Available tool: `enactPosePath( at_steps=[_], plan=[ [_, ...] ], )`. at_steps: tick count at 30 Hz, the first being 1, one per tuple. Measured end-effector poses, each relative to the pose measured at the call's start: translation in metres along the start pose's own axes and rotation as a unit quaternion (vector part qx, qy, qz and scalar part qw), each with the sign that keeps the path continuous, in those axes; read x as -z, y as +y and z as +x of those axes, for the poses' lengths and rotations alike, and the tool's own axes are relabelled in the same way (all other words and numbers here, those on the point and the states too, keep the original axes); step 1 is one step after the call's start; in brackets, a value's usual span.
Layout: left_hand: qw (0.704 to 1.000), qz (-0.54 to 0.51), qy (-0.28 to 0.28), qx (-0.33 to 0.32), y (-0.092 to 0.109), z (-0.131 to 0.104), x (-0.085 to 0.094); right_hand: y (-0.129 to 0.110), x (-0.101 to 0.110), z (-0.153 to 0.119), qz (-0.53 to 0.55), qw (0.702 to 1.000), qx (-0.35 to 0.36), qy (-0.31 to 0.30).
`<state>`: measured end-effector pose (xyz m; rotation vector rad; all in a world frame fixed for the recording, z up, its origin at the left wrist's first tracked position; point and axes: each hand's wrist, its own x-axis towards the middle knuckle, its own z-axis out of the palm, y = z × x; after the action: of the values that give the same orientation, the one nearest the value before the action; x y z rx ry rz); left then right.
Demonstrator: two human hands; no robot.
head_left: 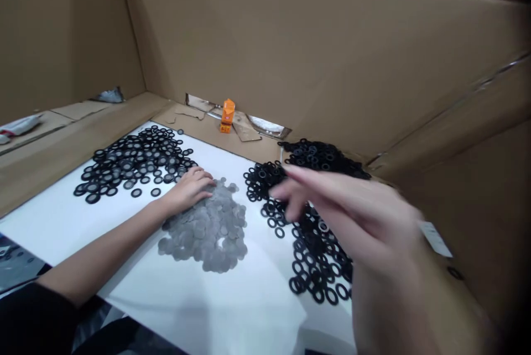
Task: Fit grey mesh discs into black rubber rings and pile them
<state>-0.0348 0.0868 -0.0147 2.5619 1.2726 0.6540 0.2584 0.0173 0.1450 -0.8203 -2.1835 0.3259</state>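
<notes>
My left hand [191, 190] rests at the upper left edge of a heap of thin grey mesh-like discs [219, 228], its fingers apart and touching the discs. I see nothing held in it. Closer to the camera, my right hand [352, 211] is above a spread of black rubber-like rings [317, 255]. Motion blurs it, but its fingers look stretched and apart, with no object visible between them. Left of my left hand lies a pile of black rings with grey discs in their centres [136, 158]. All three groups lie on a white board [249, 311].
Tall cardboard walls [290, 51] enclose the back and sides. A small orange box [227, 116] stands on cardboard behind the board. More black rings [319, 153] are heaped at the back right. A white label [435, 239] and one loose ring [455, 273] are at the right.
</notes>
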Motion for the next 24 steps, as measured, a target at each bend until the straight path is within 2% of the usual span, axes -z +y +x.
enactPosePath(
  at_steps=[1,3,6,8,11,18,22,24],
  plan=[
    [1.0,-0.004,0.007,0.005,0.0,0.001,-0.002,0.011,-0.004,0.011,-0.001,1.0,-0.01,-0.022],
    [0.999,-0.021,0.022,0.012,0.0,0.001,-0.005,0.042,-0.023,0.02,-0.093,0.989,-0.097,-0.054],
    [0.997,-0.057,0.039,0.024,0.002,0.001,-0.007,0.087,-0.061,0.011,-0.203,0.955,-0.161,-0.144],
    [0.995,-0.074,0.05,0.037,0.002,0.001,-0.006,0.103,-0.08,0.002,-0.249,0.934,-0.188,-0.173],
    [0.993,-0.088,0.062,0.05,0.003,0.001,-0.004,0.107,-0.091,-0.001,-0.266,0.925,-0.204,-0.177],
    [0.991,-0.115,0.065,0.031,0.008,0.002,-0.002,0.107,-0.091,0.005,-0.245,0.927,-0.215,-0.184],
    [0.986,-0.135,0.097,0.009,0.011,0.003,0.001,0.108,-0.089,0.002,-0.221,0.941,-0.202,-0.16],
    [0.98,-0.155,0.128,0.005,0.015,0.004,0.004,0.104,-0.087,0.002,-0.205,0.95,-0.199,-0.129]
  ],
)
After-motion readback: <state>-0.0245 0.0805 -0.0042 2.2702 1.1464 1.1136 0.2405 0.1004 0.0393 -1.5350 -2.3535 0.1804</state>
